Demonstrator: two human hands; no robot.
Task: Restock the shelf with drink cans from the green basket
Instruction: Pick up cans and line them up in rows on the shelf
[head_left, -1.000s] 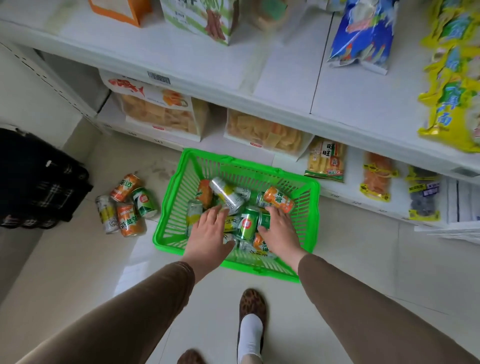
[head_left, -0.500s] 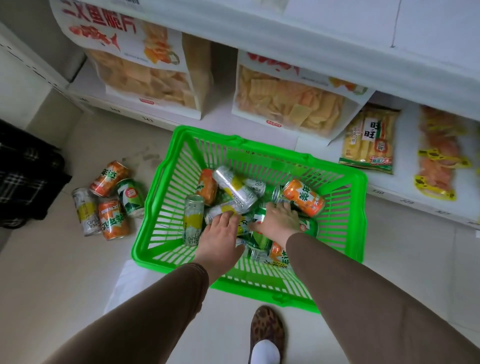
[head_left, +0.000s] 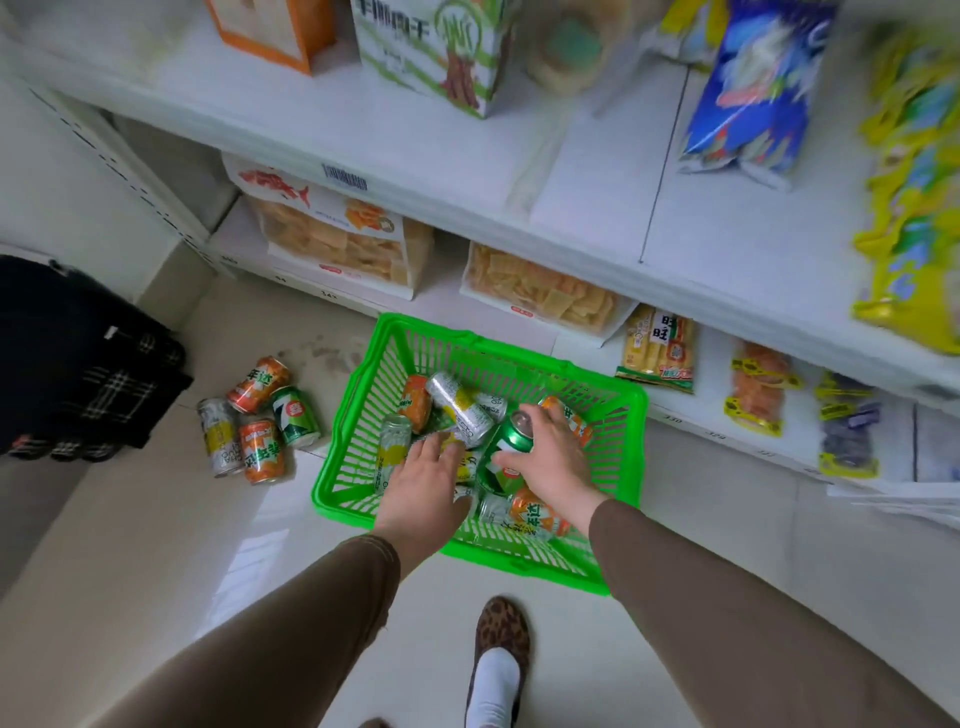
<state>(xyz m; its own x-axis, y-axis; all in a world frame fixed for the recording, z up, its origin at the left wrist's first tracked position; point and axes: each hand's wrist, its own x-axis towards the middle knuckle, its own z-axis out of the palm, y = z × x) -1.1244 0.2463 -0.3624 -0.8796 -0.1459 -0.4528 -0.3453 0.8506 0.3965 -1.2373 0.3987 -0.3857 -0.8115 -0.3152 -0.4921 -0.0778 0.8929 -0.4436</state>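
Note:
A green basket (head_left: 358, 395) stands on the floor below the white shelf (head_left: 467, 150), with several drink cans lying in it. My right hand (head_left: 550, 462) grips a green can (head_left: 506, 452) and holds it tilted above the pile. My left hand (head_left: 423, 483) reaches down onto a yellow and silver can (head_left: 465, 465); its fingertips are hidden, so its hold is unclear. An orange can (head_left: 535, 517) lies near the basket's front edge.
Several cans (head_left: 257, 421) lie on the floor left of the basket. A dark plaid bag (head_left: 78, 358) sits at the far left. Snack bags (head_left: 332, 234) fill the lower shelf; boxes (head_left: 436, 47) and packets stand on the upper one. My slippered foot (head_left: 498, 654) is on the floor in front of the basket.
My right hand has closed on the green can and lifted it from the pile. The camera has tilted up, showing the upper shelf again.

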